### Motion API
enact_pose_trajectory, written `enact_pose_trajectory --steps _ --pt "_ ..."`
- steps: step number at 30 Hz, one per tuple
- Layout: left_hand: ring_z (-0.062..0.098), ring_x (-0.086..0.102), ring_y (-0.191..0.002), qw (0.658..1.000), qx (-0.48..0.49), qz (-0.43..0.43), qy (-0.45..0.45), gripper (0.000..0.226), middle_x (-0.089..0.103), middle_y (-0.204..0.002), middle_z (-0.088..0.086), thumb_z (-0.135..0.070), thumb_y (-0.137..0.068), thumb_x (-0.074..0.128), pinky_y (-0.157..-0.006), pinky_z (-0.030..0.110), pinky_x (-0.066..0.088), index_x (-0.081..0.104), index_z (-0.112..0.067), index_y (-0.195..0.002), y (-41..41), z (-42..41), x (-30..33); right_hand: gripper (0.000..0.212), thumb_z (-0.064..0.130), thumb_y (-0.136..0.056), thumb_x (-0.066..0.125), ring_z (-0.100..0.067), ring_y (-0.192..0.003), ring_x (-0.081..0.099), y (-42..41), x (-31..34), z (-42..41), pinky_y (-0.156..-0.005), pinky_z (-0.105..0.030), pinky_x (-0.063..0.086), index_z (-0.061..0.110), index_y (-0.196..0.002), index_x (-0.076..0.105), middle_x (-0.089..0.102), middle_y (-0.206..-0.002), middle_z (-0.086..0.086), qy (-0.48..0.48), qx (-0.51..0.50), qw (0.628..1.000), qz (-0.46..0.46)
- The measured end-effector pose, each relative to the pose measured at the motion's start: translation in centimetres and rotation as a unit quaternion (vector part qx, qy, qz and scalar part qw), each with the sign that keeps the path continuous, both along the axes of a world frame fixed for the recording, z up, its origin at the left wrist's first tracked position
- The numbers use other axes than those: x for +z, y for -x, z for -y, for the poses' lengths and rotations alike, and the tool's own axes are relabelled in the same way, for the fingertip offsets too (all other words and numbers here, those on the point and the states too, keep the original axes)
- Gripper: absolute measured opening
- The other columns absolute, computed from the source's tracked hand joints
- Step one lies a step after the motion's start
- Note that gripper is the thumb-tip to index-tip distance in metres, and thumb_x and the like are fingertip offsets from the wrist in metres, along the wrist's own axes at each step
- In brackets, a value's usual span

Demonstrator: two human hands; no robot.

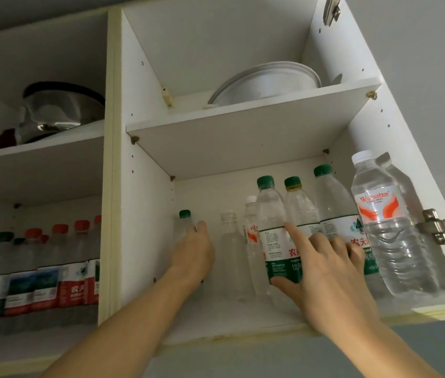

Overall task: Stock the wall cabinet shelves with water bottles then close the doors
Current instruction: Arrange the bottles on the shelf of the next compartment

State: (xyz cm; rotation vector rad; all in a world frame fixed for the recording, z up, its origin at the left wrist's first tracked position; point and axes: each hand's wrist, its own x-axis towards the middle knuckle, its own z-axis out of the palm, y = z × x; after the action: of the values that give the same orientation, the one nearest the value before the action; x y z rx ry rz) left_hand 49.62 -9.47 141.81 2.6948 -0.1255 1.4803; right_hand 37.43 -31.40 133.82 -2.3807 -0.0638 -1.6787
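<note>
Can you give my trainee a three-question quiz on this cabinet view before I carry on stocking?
1. True or false: the left hand grips a green-capped bottle at the left side of the lower shelf.
2. Which bottle has no cap? A) the clear bottle between the two hands B) the Wahaha bottle at the far right C) the bottle under the right hand
3. Fill in: the upper shelf of this compartment holds white ____.

Key: 1 true; 2 A; 3 dishes, stacked.
</note>
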Motion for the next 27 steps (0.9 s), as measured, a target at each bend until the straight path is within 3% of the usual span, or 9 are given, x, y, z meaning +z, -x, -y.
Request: enact_pose_trajectory --steps 2,4,6,9,14,17,19,21,27 --pt "0.028 0.059 -0.106 0.992 -0.105 -0.020 0.065 0.042 0.056 -0.127 0.013 -0.025 -0.104 0.048 -0.090 0.043 0.054 0.040 -0.010 -0.142 -0.1 0.7 0.7 0.102 0.064 -0.068 0.081 -0.032 -0.098 0.060 -0.1 0.0 0.0 -0.096 -0.053 0.041 0.024 -0.152 0.040 0.065 -0.101 -0.003 -0.002 0.001 1.000 0.012" --pt "0.027 0.058 -0.110 0.973 -0.174 -0.107 0.110 0.059 0.053 -0.130 0.010 -0.036 -0.099 0.055 -0.094 0.043 0.054 0.033 -0.015 -0.150 0.1 1.6 1.4 0.102 0.064 -0.065 0.082 -0.033 -0.098 0.061 -0.2 0.0 0.0 -0.093 -0.052 0.042 0.024 -0.151 0.043 0.066 -0.101 -0.004 -0.002 -0.005 1.000 0.010" --pt "0.028 0.057 -0.115 0.952 -0.207 -0.184 0.133 0.077 0.048 -0.138 0.009 -0.042 -0.093 0.064 -0.095 0.044 0.055 0.022 -0.022 -0.156 -0.1 2.4 1.5 0.102 0.063 -0.063 0.084 -0.034 -0.097 0.062 -0.3 -0.1 0.0 -0.091 -0.053 0.043 0.023 -0.149 0.046 0.067 -0.099 -0.004 -0.007 -0.005 1.000 0.015" --pt "0.026 0.060 -0.106 0.938 -0.216 -0.229 0.145 0.089 0.052 -0.133 0.009 -0.037 -0.089 0.071 -0.085 0.040 0.059 0.013 -0.027 -0.155 -1.0 3.0 1.0 0.101 0.061 -0.061 0.086 -0.034 -0.092 0.062 -0.4 -0.1 0.2 -0.088 -0.053 0.043 0.023 -0.147 0.050 0.067 -0.094 -0.004 -0.007 -0.001 1.000 0.026" --pt "0.018 0.056 -0.107 0.919 -0.247 -0.281 0.123 0.075 0.044 -0.134 -0.002 -0.037 -0.082 0.079 -0.076 0.038 0.064 0.027 -0.041 -0.136 -2.8 2.6 0.1 0.100 0.068 -0.068 0.078 -0.029 -0.100 0.059 -0.4 -0.1 0.3 -0.095 -0.048 0.037 0.030 -0.153 0.041 0.065 -0.102 0.001 -0.005 -0.004 1.000 0.008" --pt "0.014 0.054 -0.107 0.939 -0.200 -0.265 0.086 0.089 0.044 -0.136 -0.002 -0.044 -0.079 0.082 -0.078 0.029 0.058 0.027 -0.031 -0.148 -3.6 2.0 0.6 0.101 0.067 -0.067 0.079 -0.030 -0.098 0.060 -0.5 -0.1 0.3 -0.094 -0.050 0.040 0.029 -0.152 0.040 0.066 -0.101 0.001 -0.008 0.004 1.000 0.017" --pt "0.023 0.046 -0.125 0.971 -0.097 -0.218 0.023 0.104 0.041 -0.147 0.006 -0.062 -0.071 0.080 -0.097 0.038 0.049 0.029 -0.022 -0.152 -4.2 1.6 1.1 0.100 0.067 -0.069 0.078 -0.031 -0.100 0.059 -0.5 -0.2 0.3 -0.093 -0.050 0.041 0.029 -0.152 0.036 0.066 -0.102 0.000 -0.002 0.002 1.000 0.013" --pt "0.031 0.035 -0.134 0.983 -0.013 -0.184 -0.005 0.118 0.037 -0.149 0.010 -0.077 -0.061 0.074 -0.106 0.045 0.039 0.030 -0.017 -0.152 -4.6 1.5 1.1 0.100 0.068 -0.070 0.076 -0.032 -0.103 0.059 -0.5 -0.2 0.3 -0.094 -0.050 0.041 0.030 -0.153 0.034 0.066 -0.104 0.000 -0.001 0.000 1.000 0.011" --pt "0.033 0.032 -0.127 0.989 0.047 -0.135 -0.045 0.119 0.034 -0.139 0.009 -0.085 -0.056 0.066 -0.104 0.046 0.031 0.038 -0.012 -0.146 -4.9 1.4 0.8 0.100 0.069 -0.069 0.076 -0.032 -0.102 0.060 -0.5 0.0 0.3 -0.095 -0.050 0.041 0.031 -0.152 0.036 0.067 -0.104 -0.001 -0.005 -0.002 1.000 0.007"
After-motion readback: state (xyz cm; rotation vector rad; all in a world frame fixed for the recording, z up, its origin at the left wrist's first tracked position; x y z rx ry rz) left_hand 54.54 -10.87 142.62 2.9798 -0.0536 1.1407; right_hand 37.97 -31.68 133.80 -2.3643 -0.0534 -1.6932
